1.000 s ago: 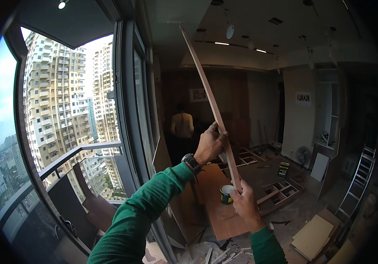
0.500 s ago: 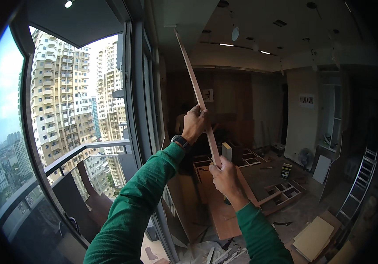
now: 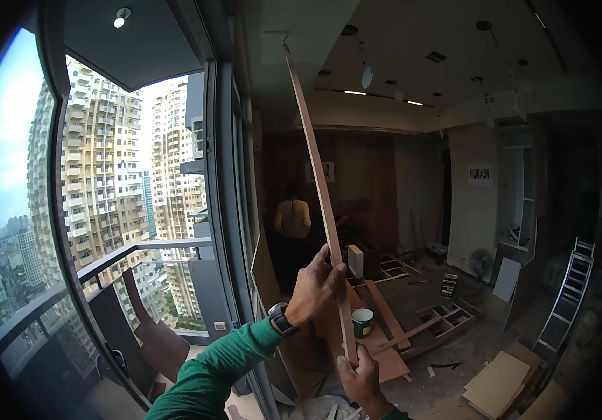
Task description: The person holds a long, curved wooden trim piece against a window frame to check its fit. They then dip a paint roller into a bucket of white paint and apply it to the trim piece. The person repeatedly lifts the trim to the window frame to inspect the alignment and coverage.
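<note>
A long wooden stick (image 3: 313,143) slants up from my hands to the pale ceiling panel (image 3: 301,24). At its upper tip is a thin bent wire beside a small pale bar (image 3: 273,33), perhaps a small paint roller, against the panel; it is too small to be sure. My left hand (image 3: 317,285), below a green sleeve and a dark wristwatch (image 3: 283,319), wraps round the lower part of the stick. Lower down, my right hand (image 3: 361,376) grips the stick near its bottom end, thumb along it. Both hands are closed.
Left stand a window frame (image 3: 225,175) and a balcony railing (image 3: 140,245). Below lie wooden boards (image 3: 388,318), a paint bucket (image 3: 362,322) and a wooden frame (image 3: 448,318). A ladder (image 3: 565,294) leans at right. Another person (image 3: 292,218) stands at the back.
Both hands are lower in the picture, with the stick still in them. The view has shifted, bringing the paint bucket and the other person's back into clearer sight. The stick's tip stays near the ceiling panel.
</note>
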### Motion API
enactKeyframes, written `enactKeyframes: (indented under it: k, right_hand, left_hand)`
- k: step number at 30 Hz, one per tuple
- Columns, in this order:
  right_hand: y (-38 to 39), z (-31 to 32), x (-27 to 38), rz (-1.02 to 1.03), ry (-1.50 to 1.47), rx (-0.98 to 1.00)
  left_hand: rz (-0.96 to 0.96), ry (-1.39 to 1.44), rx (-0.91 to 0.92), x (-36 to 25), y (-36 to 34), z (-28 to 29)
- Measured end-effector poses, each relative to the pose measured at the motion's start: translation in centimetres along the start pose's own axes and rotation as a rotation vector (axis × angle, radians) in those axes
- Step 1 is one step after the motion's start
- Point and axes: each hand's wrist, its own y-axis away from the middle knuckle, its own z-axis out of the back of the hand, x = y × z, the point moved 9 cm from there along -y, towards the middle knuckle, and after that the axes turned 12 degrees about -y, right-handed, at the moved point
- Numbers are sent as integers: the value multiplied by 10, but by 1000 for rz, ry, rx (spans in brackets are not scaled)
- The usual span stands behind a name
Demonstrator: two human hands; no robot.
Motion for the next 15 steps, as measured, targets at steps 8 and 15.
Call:
enactKeyframes:
  k: [8, 15]
  right_hand:
    - [101, 22, -3, -148, -112, -22]
    - [181, 45, -72, -156, 61, -101]
  left_hand:
    - [-42, -99, 31, -36, 97, -17]
    - [-63, -68, 110, -78, 160, -35]
